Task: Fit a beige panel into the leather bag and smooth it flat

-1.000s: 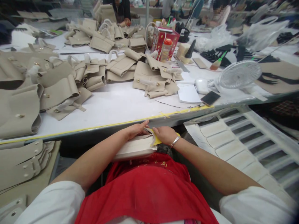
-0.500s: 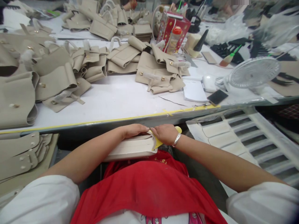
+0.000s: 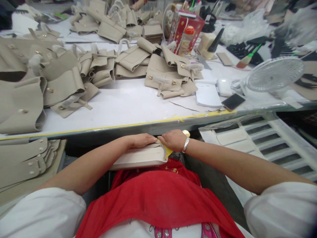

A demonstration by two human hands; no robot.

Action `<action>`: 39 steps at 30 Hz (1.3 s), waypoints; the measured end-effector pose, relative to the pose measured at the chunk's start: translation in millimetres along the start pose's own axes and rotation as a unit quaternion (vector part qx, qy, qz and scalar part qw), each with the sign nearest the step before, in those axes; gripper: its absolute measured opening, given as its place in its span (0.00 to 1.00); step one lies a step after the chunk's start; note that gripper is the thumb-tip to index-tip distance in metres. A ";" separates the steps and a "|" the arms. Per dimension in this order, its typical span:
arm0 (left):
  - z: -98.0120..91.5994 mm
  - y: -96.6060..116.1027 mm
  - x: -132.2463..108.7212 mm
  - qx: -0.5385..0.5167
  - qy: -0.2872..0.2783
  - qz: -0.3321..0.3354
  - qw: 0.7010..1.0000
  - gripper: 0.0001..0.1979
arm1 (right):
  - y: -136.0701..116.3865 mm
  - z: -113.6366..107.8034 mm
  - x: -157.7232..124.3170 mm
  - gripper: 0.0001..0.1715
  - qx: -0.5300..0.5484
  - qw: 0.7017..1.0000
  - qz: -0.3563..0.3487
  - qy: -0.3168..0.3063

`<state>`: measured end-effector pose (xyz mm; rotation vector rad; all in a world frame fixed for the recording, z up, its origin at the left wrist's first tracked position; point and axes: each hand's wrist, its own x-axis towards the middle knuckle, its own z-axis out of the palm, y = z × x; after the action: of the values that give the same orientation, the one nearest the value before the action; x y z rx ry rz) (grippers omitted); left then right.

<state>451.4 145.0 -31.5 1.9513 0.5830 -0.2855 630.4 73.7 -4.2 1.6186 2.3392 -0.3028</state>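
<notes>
The worktop (image 3: 123,109) is loaded with beige bag pieces (image 3: 163,79) from 9 to 12 o'clock. Down at 6, over the red apron (image 3: 158,198), sits a pale stack of panels (image 3: 141,157), long axis running 9 to 3. Left hand (image 3: 138,140) lies flat on top, fingers together. Right hand (image 3: 174,140) has fingers pinched on a yellow tab (image 3: 167,152) at the 3 o'clock end. Looks like mid-peel, so next is probably a steady pull while holding the stack down.

The person wore a white short-sleeved shirt (image 3: 47,211) under a red apron (image 3: 158,198) bearing small gold lettering near its top edge. A silver bangle (image 3: 186,144) circled the right wrist; both forearms were bare.
</notes>
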 end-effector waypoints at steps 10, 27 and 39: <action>3.4 0.7 -17.4 0.052 0.017 -0.013 0.998 0.27 | 1.8 -5.8 25.3 0.36 -0.010 0.995 -0.099 -0.007; 11.5 -12.7 -102.6 0.166 0.213 -0.253 0.929 0.34 | -52.4 -26.7 81.2 0.34 0.001 0.987 -0.154 0.046; 55.7 40.2 -41.9 0.297 0.188 -0.044 0.935 0.47 | 68.2 -6.0 -33.9 0.34 0.216 0.968 0.125 -0.012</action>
<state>439.7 69.6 -6.0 2.5990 0.9112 -0.1492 704.9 69.7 12.3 2.0632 2.1169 -0.8163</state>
